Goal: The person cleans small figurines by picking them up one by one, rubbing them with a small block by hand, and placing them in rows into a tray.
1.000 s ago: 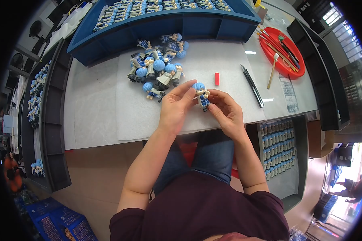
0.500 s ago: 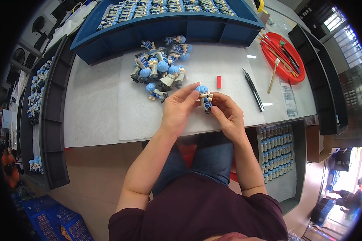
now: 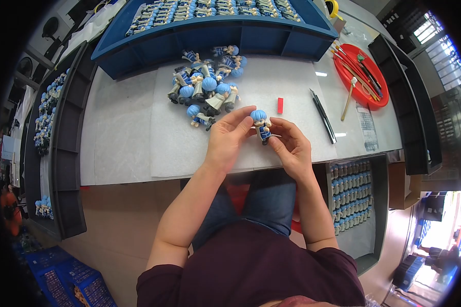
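Between my two hands is a small figurine with blue hair, a blue outfit and dark feet, held upright and facing me just above the table's front part. My left hand pinches it from the left, thumb and fingers near its head. From the right, my right hand grips its side and lower body with thumb and fingertips. A loose pile of similar figurines lies beyond my left hand on a white sheet. A small red block rests just beyond my right hand.
A blue crate full of figurines stands at the back. Right of my hands lie a black pen and a red tray with brushes. Dark crates flank the left side; another crate with rows of figurines sits lower right.
The figurine has turned very slightly in my fingers. Both hands keep nearly the same place and hold; the whole view has shifted a little.
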`<state>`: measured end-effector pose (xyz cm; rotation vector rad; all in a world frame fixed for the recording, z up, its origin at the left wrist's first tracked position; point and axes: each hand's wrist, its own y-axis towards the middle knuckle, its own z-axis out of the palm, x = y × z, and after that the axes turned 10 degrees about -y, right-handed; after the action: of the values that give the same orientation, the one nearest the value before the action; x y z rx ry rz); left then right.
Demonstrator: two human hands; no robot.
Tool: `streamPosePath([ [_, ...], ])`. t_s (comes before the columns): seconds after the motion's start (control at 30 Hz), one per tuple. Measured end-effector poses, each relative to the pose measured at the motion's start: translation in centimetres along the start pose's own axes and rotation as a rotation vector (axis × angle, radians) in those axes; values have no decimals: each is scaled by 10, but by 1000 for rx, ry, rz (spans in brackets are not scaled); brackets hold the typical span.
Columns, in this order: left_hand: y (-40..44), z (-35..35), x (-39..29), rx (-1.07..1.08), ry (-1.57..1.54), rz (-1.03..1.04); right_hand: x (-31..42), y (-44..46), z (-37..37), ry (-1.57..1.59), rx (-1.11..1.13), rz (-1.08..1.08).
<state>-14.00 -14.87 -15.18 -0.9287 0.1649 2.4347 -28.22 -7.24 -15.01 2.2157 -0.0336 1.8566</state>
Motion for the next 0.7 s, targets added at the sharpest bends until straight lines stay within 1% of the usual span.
streamPosePath([
  [0.2,0,-1,-1,24,-14,-5,3,1,2,19,-15,-9],
  [0.33,-1,5,-3,-41,8,-15,-7,-1,2,77,-84,-29],
  [0.4,-1,6,0,-66,45,-24,-14,0,2,-41,-187,-226],
  [0.47,-2,5,5,-52,200,38,-14,-1,3,-57,-230,-253],
  [0.53,-1,2,5,-42,182,29,-13,0,4,-74,-274,-282],
  [0.6,0,-2,4,-32,167,22,-8,2,4,-243,-302,-295],
  [0.63,0,-3,3,-13,116,26,-5,2,5,-241,-308,-294],
  [0.7,0,-2,1,6,69,28,-1,1,6,-8,-205,-44],
])
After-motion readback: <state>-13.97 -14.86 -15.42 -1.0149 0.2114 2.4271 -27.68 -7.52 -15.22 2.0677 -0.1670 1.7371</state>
